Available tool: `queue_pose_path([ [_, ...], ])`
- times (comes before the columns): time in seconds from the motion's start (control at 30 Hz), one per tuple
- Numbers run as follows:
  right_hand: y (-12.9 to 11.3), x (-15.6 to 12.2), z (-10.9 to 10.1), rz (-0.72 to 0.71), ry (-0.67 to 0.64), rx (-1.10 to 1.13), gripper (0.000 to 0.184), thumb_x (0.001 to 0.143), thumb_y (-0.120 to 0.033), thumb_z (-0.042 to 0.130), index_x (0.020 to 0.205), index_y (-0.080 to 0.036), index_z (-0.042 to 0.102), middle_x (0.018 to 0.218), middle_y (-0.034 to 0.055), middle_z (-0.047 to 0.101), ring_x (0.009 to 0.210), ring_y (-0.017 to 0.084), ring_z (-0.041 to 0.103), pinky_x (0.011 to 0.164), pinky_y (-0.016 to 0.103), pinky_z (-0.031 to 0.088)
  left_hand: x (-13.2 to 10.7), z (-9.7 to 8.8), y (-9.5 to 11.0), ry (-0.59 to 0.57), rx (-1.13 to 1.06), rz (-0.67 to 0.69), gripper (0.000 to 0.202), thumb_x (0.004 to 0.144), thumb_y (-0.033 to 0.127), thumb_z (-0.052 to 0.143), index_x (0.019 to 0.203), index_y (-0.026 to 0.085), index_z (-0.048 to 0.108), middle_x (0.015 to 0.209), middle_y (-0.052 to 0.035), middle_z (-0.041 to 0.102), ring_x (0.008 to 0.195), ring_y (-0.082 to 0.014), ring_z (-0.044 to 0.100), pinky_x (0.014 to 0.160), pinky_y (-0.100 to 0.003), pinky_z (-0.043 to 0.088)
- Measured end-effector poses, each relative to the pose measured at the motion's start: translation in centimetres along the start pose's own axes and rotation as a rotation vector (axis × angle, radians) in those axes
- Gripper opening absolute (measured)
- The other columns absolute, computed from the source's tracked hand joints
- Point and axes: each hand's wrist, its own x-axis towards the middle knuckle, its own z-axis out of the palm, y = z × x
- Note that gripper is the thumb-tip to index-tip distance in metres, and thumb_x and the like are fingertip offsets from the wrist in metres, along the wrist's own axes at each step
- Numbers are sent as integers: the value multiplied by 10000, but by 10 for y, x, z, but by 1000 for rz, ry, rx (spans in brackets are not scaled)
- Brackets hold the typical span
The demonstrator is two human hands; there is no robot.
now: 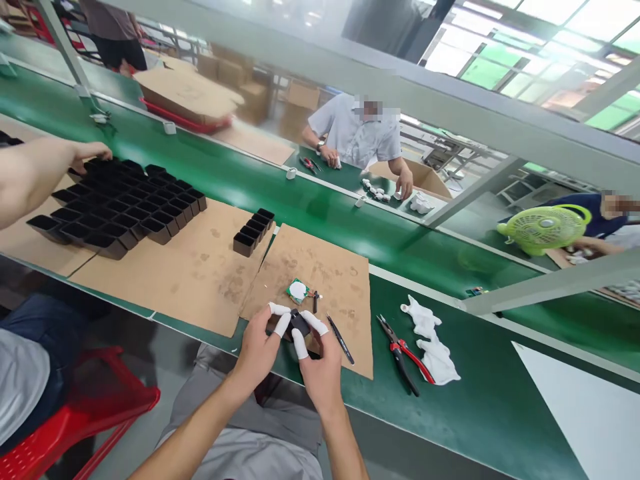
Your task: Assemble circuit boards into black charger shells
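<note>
My left hand (265,337) and my right hand (319,353) both grip a small black plastic housing (300,324) over the front edge of the cardboard sheet (350,280). White finger cots cover the thumb and forefinger of each hand. Just beyond the housing lies a green circuit board (290,291) with a round white piece (299,290) on it, and wires run to a small black part (315,301). To the right of my right hand rest black tweezers (341,339). Farther right are red-and-black long-nose pliers (401,353), partly against crumpled white cloths (438,360).
A short row of black boxes (253,232) stands on the left cardboard, with a large block of them (125,207) beyond. A co-worker's arm (40,167) reaches over that block. Across the bench another person (355,133) handles small white pieces. A green fan (545,227) stands far right.
</note>
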Motion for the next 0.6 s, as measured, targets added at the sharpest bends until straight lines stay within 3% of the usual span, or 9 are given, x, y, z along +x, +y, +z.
queue_pose_path([
  [0.3, 18, 15, -2, -80, 15, 60, 309, 1089, -418, 726, 1265, -187, 832, 1175, 143, 889, 1041, 301, 881, 879, 414, 752, 14, 19, -4, 89, -40, -82, 236, 1092, 410, 608, 1101, 218, 745, 1090, -79, 841, 1052, -261, 797, 986, -394, 632],
  [0.43, 25, 19, -2, -131, 30, 20, 309, 1088, -463, 717, 1222, -216, 846, 1076, 133, 887, 896, 307, 878, 686, 359, 729, 17, 25, 0, 133, 8, -97, 239, 1075, 392, 593, 1131, 239, 768, 1131, -82, 835, 1102, -288, 769, 1019, -423, 589],
  [0.6, 46, 15, 8, -205, 91, -81, 383, 1081, -576, 686, 1215, -250, 837, 1023, 142, 876, 600, 274, 808, 390, 306, 554, 18, 25, 10, 121, 48, -62, 286, 1091, 369, 530, 1171, 282, 790, 1244, -57, 837, 1184, -291, 735, 1081, -434, 538],
])
